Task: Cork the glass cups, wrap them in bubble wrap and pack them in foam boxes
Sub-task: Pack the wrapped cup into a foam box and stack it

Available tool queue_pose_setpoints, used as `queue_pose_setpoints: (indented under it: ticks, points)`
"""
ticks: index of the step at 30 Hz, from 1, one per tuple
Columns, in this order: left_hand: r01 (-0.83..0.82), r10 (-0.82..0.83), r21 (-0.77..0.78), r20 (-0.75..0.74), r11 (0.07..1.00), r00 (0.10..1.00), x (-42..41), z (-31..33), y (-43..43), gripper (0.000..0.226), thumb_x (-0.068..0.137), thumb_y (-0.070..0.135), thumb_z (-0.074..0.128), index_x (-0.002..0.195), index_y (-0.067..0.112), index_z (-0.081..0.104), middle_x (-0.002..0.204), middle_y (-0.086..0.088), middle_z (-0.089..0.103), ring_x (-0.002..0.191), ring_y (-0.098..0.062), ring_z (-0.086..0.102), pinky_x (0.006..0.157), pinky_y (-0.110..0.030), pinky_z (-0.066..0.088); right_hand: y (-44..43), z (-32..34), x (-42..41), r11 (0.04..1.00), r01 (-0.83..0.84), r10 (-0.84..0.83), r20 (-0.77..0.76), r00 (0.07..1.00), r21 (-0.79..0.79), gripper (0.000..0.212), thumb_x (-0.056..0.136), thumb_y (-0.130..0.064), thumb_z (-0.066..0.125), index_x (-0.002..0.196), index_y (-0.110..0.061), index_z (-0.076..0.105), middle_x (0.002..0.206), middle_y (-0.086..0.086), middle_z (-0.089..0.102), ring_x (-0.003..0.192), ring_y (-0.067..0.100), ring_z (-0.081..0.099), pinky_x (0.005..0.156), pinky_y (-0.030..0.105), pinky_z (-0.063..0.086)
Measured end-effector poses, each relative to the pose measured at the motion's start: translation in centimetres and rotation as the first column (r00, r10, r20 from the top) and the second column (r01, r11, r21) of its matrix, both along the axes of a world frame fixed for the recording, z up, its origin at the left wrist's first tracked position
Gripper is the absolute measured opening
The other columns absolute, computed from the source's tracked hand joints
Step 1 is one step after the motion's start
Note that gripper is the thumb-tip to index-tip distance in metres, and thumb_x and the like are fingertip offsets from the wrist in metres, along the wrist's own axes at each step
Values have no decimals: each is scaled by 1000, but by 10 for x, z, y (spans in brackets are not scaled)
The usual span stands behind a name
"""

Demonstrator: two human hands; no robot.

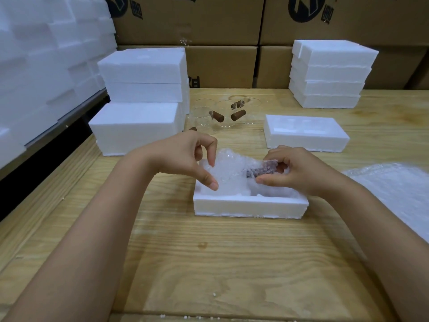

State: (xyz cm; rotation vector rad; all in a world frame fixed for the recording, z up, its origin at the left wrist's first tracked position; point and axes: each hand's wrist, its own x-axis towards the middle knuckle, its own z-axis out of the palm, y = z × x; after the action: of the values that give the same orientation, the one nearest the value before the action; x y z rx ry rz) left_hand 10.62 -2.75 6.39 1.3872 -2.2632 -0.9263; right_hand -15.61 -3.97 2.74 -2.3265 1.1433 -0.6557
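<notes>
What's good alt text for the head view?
Two bare hands, left hand and right hand, settle a bubble-wrapped cup into an open foam box on a wooden table. Behind them stand unwrapped glass cups and foam box stacks.

A bubble-wrapped cup (241,173), its brown handle showing through the wrap, is held over an open white foam box (250,206) on the worktop. Clear glass cups (222,115) with brown handles are grouped behind, beside stacked foam boxes (144,94).

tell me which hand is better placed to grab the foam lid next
Probably the right hand: the foam lid lies just beyond it, on the right. The left hand would have to cross the open foam box.
</notes>
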Motion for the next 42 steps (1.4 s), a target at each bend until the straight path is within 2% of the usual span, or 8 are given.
queue_pose_setpoints:
  ticks: [4,8,11,14,22,31,36,42]
  points:
    - [56,-49,49,-127,997,991,7,7,4,38,45,42,89,75,34,67,82,5,58,67,-6,48,68,-22,42,-2,11,-8,995,43,-45,15,999,86,52,43,-71,72,79,-34,65,80,-11,53,74,1,47,71,20,39]
    - [-12,17,17,-349,1000,937,17,11,2,21,67,47,69,82,32,71,115,11,67,92,-18,60,79,-31,44,-23,19,-26,954,286,-256,250,934,-92,36,69,-69,62,89,-39,65,84,-19,48,77,-6,44,69,9,33]
    - [-96,90,10,-456,995,886,18,4,-6,24,83,38,56,96,24,70,117,6,67,93,-14,62,77,-29,45,-54,12,-32,809,506,-548,-71,833,-300,47,84,-54,60,126,-31,56,123,0,47,122,21,35,97,32,29]
    - [-161,166,52,-469,986,867,17,-10,-12,32,84,37,55,105,16,68,112,5,68,94,-16,64,80,-31,47,-72,-2,-34,801,509,-599,-381,705,-317,51,88,-44,61,135,-32,48,146,3,33,133,29,22,105,40,17]
    - [-221,264,144,-544,965,796,14,-30,-16,35,78,39,59,104,17,67,116,-4,69,92,-18,67,85,-36,50,-73,-9,-24,772,519,-630,-331,703,-367,25,94,-26,54,118,-23,61,115,5,59,113,27,47,96,40,20]
    - [-267,334,211,-721,940,607,3,-35,-26,20,99,28,49,115,21,59,112,-5,71,99,-21,69,86,-34,56,-22,30,11,845,266,-148,275,950,-464,18,85,-19,69,103,-21,66,103,-10,62,96,7,58,95,33,33]
    - [-236,398,322,-778,917,486,-8,-42,-28,49,102,42,36,145,18,32,130,-3,60,114,-15,63,96,-30,50,-2,36,40,997,-29,78,793,605,-75,27,82,-1,67,101,-19,61,96,-12,70,99,8,65,88,27,51]
    - [-223,416,351,-777,909,473,-11,-45,-28,41,104,39,35,141,25,43,132,-4,61,113,-21,64,93,-37,52,3,18,54,965,-178,-115,919,378,194,35,67,-11,67,101,-12,61,90,-10,73,96,8,66,88,23,50]
